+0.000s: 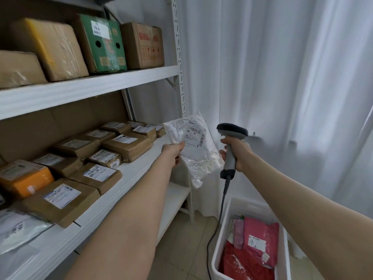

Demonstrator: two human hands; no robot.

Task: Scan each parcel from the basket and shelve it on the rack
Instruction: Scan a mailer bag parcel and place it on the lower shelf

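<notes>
Nearest, at lower right, a white basket (219,246) stands on the pale tiled floor (181,237), holding a pink parcel (260,237) and red bags. To the left, the white rack's middle shelf (129,178) carries labelled brown boxes (60,201) lying flat in rows, with a grey poly bag at its near end. Beyond the shelf's far end, the left hand (172,153) pinches the edge of a crinkled white parcel (194,146), held in the air with its label facing up. Just beside it, the right hand (237,153) grips the handle of a grey corded scanner (232,130). Higher, the upper shelf (90,85) bears larger cartons, one green (101,43). A white curtain (282,77) covers the wall behind.
</notes>
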